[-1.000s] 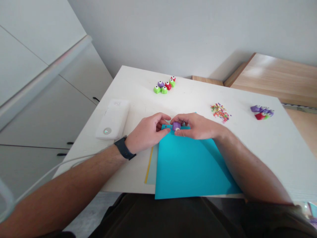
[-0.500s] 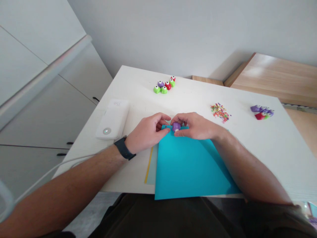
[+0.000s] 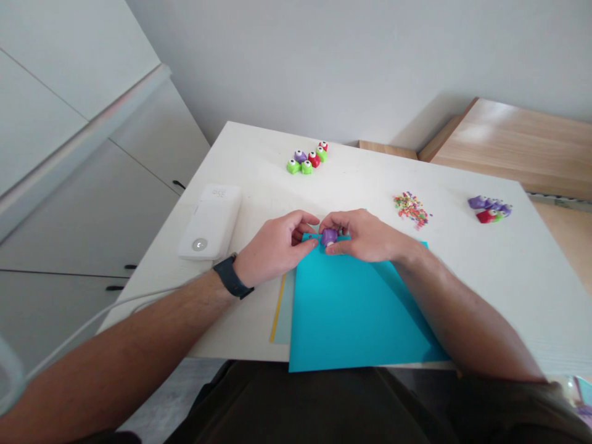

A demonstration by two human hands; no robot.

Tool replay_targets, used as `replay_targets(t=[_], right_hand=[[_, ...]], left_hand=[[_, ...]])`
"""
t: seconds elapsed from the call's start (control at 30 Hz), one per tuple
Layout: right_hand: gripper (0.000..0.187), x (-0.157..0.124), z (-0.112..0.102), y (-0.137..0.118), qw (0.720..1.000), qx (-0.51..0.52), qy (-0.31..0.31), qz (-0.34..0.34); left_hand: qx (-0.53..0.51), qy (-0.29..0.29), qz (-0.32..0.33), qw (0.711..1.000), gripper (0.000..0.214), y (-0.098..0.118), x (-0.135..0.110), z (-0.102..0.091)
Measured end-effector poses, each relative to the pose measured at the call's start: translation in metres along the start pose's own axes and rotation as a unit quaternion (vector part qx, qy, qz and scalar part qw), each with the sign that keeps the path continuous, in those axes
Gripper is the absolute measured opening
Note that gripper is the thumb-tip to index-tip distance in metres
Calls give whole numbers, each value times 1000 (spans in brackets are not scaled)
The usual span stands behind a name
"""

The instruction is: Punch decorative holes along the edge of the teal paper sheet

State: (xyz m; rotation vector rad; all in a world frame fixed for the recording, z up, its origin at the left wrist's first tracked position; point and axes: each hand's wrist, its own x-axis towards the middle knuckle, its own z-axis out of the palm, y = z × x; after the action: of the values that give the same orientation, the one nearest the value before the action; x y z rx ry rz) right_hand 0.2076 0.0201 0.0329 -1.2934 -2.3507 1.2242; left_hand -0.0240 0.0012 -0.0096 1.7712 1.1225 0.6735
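My right hand grips a small purple craft paper punch at the top edge of a blue sheet of paper. My left hand pinches the top left corner of that sheet, with the thumb in front and the fingers curled behind. A small punched hole shows in the paper near the left thumb. The front of the blue sheet hangs past the table edge. Part of a paler sheet with a yellow border shows under its left side.
A white electronic device lies left on the white table. Several coloured punches stand at the back, and more punches at the right. Between them and my right hand lies a pile of colourful paper bits. A cable runs under my left forearm.
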Motion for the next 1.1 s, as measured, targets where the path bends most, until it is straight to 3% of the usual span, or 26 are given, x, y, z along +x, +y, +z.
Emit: replay_targets(t=[0.93,1.1], right_hand=[[18,1,4,-3,999,-30,16,6],[17,2,5,-2,999,-23,23,5]], left_hand=[[2,0,6,1000,36,1,0,1],[11,2,-2,1000,47,8,-3,0]])
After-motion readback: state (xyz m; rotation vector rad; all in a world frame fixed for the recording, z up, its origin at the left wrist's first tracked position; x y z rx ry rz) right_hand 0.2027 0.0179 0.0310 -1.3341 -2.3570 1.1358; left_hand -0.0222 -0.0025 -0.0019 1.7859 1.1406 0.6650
